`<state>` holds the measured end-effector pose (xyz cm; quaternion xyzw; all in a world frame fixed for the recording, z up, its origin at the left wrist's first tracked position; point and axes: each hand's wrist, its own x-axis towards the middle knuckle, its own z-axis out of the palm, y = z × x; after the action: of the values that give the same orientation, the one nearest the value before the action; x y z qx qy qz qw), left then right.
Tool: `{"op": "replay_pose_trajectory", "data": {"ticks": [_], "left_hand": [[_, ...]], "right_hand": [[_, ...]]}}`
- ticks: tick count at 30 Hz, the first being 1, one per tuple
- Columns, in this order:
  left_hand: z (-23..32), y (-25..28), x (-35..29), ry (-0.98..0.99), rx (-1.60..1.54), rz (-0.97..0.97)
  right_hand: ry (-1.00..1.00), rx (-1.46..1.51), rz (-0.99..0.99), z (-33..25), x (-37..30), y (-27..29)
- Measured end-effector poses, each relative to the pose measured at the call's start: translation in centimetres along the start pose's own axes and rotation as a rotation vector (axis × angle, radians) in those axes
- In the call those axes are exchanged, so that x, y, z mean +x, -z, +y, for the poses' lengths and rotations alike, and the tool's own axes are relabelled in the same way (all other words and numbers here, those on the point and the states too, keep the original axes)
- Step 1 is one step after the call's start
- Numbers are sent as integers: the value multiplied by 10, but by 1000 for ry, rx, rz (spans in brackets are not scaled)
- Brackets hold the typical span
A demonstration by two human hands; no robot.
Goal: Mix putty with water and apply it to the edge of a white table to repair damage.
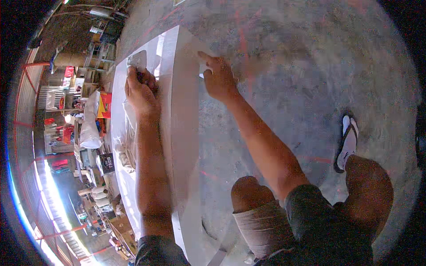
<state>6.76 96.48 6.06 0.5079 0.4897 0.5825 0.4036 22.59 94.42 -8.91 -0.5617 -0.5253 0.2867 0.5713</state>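
Observation:
My left hand (141,91) is closed around a flat, greyish, rectangular spreader-like plate (138,57), held over the glossy top of a long white box-like piece (181,111). The plate's handle, if it has one, is hidden by my fingers. My right hand (218,77) is beside the far right side of the white piece, with index finger stretched toward that side and thumb apart. I cannot make out whether the fingertip touches the surface. A crumpled pale bag or cloth (128,135) lies on the top face, left of my left forearm.
Grey concrete floor (284,97) with reddish lines extends to the right. My sandalled foot (349,137) stands there, and my bent knee (253,195) is close to the white piece. Cluttered shelves (66,102), a white sack (91,122) and a dark box (106,163) line the left.

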Motion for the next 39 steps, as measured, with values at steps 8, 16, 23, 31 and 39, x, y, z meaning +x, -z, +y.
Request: {"op": "replay_pose_trajectory", "data": {"ticks": [8,16,23,31,39], "left_hand": [[1,0,-1,19,58,6],[3,-3,0,14,73,15],[-3,0,3,-41,45,11],[-6,4,7,-7,7,-2],[0,3,5,-6,50,-61]], "right_hand": [[-23,82,56,-23,-13,-18],[10,29,26,-33,-3,-16],[122,-69,88,-38,1,-21],[94,-97,50,-59,5,-13],[126,-111,84,-69,8,-13]]}}
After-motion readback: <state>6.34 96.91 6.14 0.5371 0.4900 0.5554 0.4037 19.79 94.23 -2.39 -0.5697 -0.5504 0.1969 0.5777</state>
